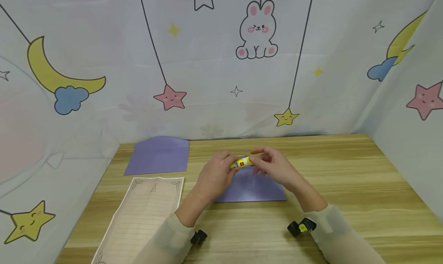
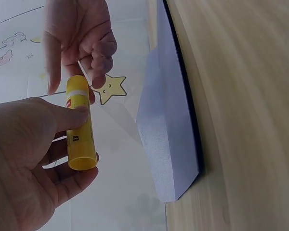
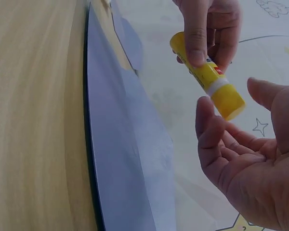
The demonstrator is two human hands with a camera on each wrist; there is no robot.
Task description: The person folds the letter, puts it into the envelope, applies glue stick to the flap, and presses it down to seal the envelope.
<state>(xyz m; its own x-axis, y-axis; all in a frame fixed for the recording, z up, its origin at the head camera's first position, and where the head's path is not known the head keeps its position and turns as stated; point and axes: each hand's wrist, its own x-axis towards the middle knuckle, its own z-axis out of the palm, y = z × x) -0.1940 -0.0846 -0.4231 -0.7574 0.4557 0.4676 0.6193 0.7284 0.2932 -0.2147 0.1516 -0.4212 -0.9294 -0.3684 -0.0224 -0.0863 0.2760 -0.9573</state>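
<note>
Table [image 1: 363,187], two envelopes [image 1: 254,189] [image 1: 157,157], left hand [image 1: 215,173] gripping one apparent glue stick [image 1: 242,162]

See a wood-grain desk [image 1: 363,187] with a flat purple envelope [image 1: 158,156] near the back left corner, pointed side toward the white cloth [image 1: 214,68]. Just in front, find a cream lined sheet [image 1: 149,206] with ornate corners, running out past the bottom of the head view. Behind and along both sides, see that cloth printed with a yellow moon [image 1: 59,72] and blue cloud [image 1: 70,100], a pink star [image 1: 171,98] and a winking rabbit [image 1: 257,31].
</note>
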